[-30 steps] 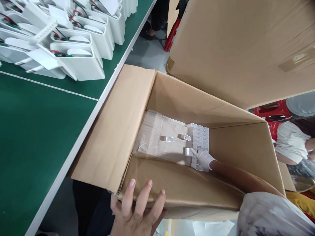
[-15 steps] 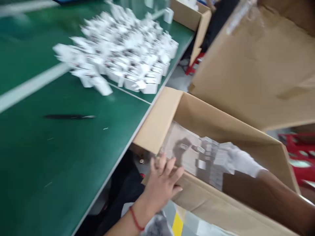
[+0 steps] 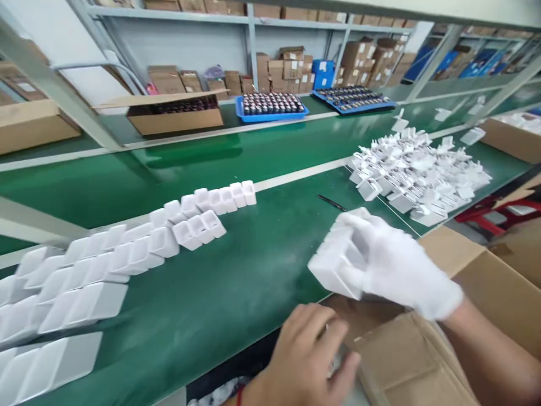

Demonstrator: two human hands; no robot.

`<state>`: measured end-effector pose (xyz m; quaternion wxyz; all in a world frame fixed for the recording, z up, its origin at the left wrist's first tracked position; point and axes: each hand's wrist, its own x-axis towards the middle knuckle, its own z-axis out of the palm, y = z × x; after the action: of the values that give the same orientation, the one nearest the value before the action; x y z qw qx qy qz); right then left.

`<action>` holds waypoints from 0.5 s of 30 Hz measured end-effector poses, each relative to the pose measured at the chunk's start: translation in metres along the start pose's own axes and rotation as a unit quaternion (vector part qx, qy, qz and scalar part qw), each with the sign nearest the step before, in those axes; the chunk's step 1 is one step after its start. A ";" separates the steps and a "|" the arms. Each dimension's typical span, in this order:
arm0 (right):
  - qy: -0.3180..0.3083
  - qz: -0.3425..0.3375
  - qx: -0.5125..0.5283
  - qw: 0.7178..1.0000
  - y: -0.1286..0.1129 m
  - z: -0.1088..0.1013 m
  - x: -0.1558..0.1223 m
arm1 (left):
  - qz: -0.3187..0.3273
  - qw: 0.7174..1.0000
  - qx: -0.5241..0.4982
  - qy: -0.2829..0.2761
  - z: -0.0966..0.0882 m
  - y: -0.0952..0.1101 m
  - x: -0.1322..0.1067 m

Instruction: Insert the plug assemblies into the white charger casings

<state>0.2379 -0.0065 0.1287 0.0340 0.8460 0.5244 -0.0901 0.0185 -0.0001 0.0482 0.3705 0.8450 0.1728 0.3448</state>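
Observation:
My right hand (image 3: 384, 262), in a white glove, grips a short row of small white boxes (image 3: 332, 259) pressed side by side. It holds them above the green table's near edge, over the open carton. My left hand (image 3: 308, 355) is bare and nearer to me, below the table edge and beside a carton flap. Its fingers are bent and apart from the thumb, and I see nothing in them. Rows of similar white boxes (image 3: 139, 254) stand on the table at the left.
A heap of white boxes with raised flaps (image 3: 418, 169) lies at the right. A black pen (image 3: 332, 202) rests before it. The large cardboard carton (image 3: 499, 299) stands beside the green table (image 3: 190, 304). Farther back are blue trays (image 3: 273, 117) of small items and shelves of cartons.
The view has swung left and up. My right hand has come up out of the carton with a row of white boxes. My left hand's fingers, spread at the carton edge before, are now more bent.

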 end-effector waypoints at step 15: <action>-0.148 0.049 -0.054 0.986 -0.213 0.040 0.156 | -0.173 0.982 -0.056 0.041 -0.039 -0.076 -0.091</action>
<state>0.1105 0.2203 0.0682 0.1611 0.8447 0.4760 -0.1843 -0.0761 0.0209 -0.0306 0.4642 0.7652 0.3117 0.3191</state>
